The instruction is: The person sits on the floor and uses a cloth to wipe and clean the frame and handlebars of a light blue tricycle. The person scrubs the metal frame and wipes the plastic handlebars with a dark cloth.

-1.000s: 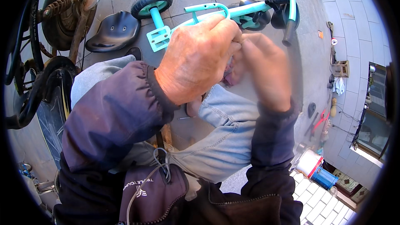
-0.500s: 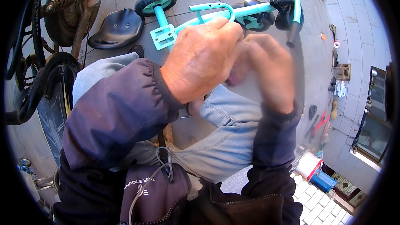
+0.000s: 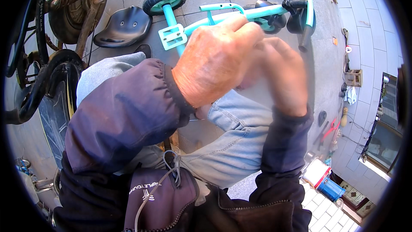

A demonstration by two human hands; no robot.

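Note:
My left hand [image 3: 219, 58] is closed, its back up and its fingers bent inward. Against it, in front of my chest, is my right hand [image 3: 284, 71], blurred by motion with its fingers curled. Whatever lies between the fingers is hidden. Just beyond both hands, a turquoise ride-on tricycle frame [image 3: 268, 10] lies on the paving. It has a wheel with a black tyre [image 3: 165, 1] at its left end and a handlebar [image 3: 309, 6] with dark grips at its right. Left of the frame rests a black moulded seat [image 3: 124, 25] with two holes.
A larger vehicle with a rusty spring [image 3: 71, 1] and black tubing stands close on the left. Along the wall at right are a small wooden stool [image 3: 354, 77], a red-handled tool [image 3: 329, 129] and a blue bucket [image 3: 331, 189]. My jeans-clad legs are under my arms.
Both hands have shifted slightly to the right in the picture and stay together. The view has moved a little. The right hand is blurred in both frames.

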